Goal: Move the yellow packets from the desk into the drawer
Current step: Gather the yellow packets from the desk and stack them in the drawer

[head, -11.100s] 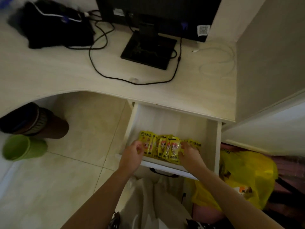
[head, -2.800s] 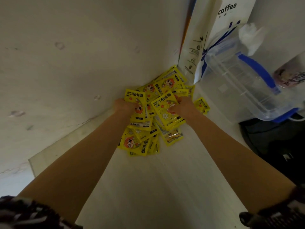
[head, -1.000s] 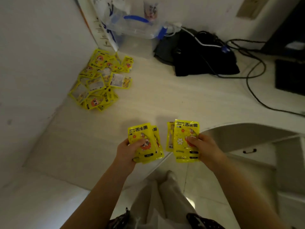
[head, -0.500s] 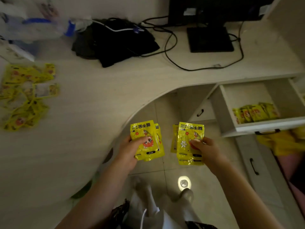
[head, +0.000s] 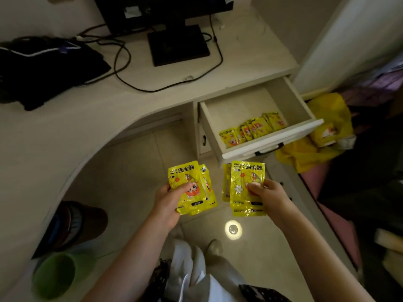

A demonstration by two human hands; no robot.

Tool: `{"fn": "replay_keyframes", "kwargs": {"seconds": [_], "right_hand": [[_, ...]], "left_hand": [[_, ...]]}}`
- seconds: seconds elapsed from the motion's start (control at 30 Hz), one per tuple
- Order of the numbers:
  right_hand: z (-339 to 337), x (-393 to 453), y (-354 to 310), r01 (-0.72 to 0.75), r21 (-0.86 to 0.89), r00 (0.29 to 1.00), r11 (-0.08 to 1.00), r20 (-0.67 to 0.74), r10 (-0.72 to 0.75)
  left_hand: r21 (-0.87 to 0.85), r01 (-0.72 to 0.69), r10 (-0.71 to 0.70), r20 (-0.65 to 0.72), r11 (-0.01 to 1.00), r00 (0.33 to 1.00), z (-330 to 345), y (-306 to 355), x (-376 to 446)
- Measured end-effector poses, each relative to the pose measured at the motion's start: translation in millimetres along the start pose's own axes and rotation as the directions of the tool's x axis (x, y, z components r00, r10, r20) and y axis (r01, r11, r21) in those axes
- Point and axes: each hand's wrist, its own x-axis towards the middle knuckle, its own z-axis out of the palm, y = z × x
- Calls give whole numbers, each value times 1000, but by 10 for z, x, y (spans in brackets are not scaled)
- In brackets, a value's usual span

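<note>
left hand (head: 169, 198) clamps a small stack of yellow packets (head: 192, 188), thumb on top | right hand (head: 269, 196) clamps a second stack (head: 247, 188) likewise | open drawer (head: 270, 139) beyond the fingertips, packets already inside | risk: slick stacked packets could fan out and drop to the floor if pinch loosens

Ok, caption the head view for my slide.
Left hand and right hand each hold yellow packets short of the open drawer, already partly stocked.
</note>
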Motion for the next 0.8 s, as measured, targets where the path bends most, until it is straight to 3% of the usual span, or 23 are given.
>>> {"fn": "replay_keyframes", "kwargs": {"seconds": [0.27,0.5,0.8], "right_hand": [[-463,438,-368,-18,66,998,998,-53,21],[-669,1046,-953,-17,11,994,1000,-112,18],[-856,1738,-1572,-79,-67,992,995,-108,71]], "left_hand": [[16,-18,17,71,1000,997,793,295,391],[70,-23,16,109,997,994,1414,661,1024],[103,28,-30,11,994,1000,1888,828,1660]]}}
